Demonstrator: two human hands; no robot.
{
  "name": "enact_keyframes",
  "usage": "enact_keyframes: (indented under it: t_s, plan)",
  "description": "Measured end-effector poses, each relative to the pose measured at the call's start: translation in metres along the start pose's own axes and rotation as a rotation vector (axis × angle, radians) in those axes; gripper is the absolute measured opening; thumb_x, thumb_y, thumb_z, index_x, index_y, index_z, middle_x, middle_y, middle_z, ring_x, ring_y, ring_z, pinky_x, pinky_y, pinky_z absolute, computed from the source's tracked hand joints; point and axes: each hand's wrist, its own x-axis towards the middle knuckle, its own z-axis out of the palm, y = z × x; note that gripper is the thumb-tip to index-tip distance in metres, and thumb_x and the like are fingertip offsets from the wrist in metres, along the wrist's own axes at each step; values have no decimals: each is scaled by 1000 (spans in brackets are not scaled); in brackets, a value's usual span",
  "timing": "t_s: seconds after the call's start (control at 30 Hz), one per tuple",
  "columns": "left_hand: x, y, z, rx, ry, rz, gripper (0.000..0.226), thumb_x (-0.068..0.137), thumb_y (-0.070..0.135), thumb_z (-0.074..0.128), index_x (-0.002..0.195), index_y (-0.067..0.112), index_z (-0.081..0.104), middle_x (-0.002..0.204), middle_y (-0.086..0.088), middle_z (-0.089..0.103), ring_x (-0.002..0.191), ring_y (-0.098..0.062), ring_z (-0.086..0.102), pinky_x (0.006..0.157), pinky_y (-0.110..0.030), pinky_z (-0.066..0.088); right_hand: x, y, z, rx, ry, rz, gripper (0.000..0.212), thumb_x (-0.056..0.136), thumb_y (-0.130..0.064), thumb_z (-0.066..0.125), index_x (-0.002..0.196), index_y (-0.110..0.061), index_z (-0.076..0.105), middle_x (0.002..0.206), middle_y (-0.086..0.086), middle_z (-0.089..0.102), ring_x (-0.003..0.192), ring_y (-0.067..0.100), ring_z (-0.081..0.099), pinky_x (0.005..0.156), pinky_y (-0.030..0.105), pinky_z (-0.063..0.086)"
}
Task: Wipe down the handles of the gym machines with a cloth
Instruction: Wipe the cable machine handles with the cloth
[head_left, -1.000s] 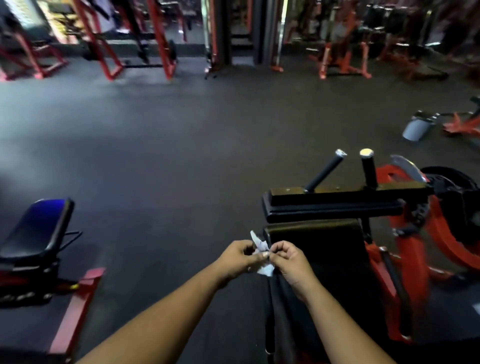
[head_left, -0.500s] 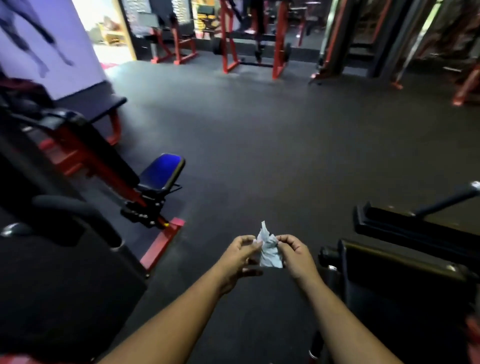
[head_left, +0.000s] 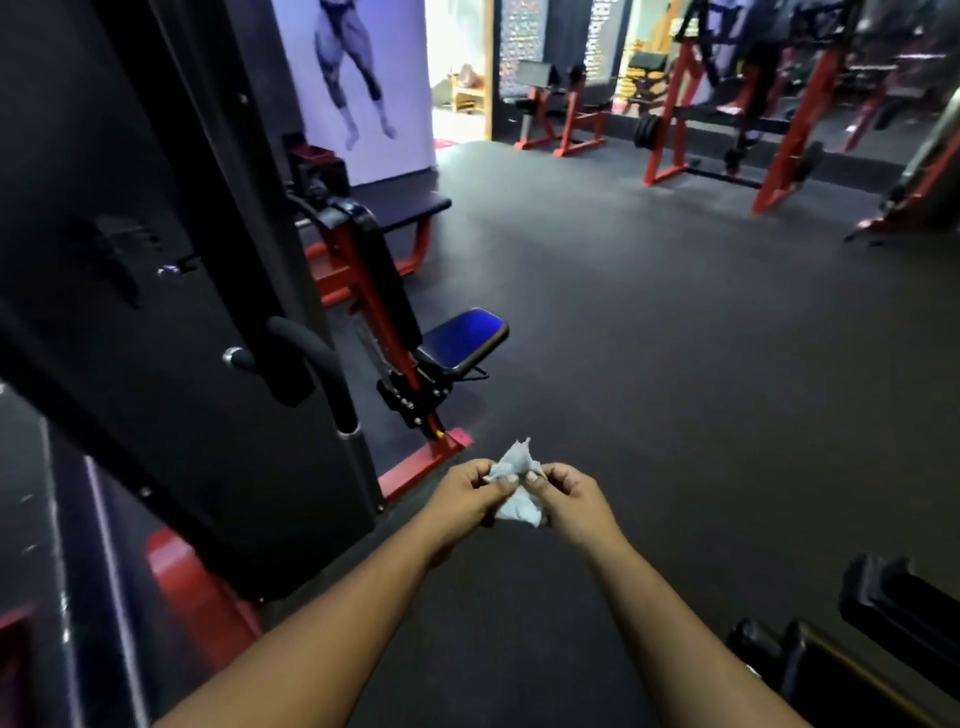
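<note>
I held the crumpled cloth (head_left: 515, 486) pinched between both hands, left hand (head_left: 462, 496) and right hand (head_left: 569, 496); it looked light, limp; the padded handle (head_left: 306, 358) stood at ten o'clock

The view has swung left, bringing the black machine's handle (head_left: 291, 338) close beside the hands.

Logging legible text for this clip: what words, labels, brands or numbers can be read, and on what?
None readable.
Dark wall panels by the doorway: rows of pale marks, too blurred.
Purple wall poster: a figure only, no text visible.
Crumpled pale-blue cloth: no print visible.
</note>
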Motion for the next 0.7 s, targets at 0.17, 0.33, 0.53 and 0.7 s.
enact_keyframes:
  t_s: [0.17, 0.33, 0.53, 0.7]
  plan:
    - [-9, -9, -42, 163, 269, 75, 17, 100, 28, 66, 114, 19, 71, 103, 5, 74, 89, -1, 67, 80, -21, 52, 17, -2, 22, -29, -22, 7, 11, 100, -20, 63, 96, -13, 70, 90, 4, 75, 81, 17, 67, 68, 33, 52]
    - [-19, -8, -102, 369, 488, 146, 12, 97, 27, 70, 108, 24, 72, 100, 7, 73, 87, 3, 65, 79, -16, 49, 32, -18, 60, -2, -104, -45, 16, 99, -13, 62, 108, -23, 69, 102, 1, 75, 95, 19, 72, 81, 39, 59]
    - [-28, 11, -190, 609, 765, 258, 29, 94, 42, 69, 119, 27, 68, 114, 7, 66, 107, -13, 62, 94, -39, 54, 56, -52, 116, -67, -175, -191, 17, 99, -24, 66, 110, -34, 73, 106, -6, 74, 99, 11, 71, 84, 29, 59]
    - [-23, 34, -257, 806, 753, 153, 63, 96, 58, 59, 147, 24, 46, 149, -1, 47, 136, -25, 46, 110, -51, 43, 86, -83, 175, -181, -122, -327, 18, 100, -30, 61, 112, -40, 70, 102, -17, 73, 100, 3, 68, 90, 37, 59]
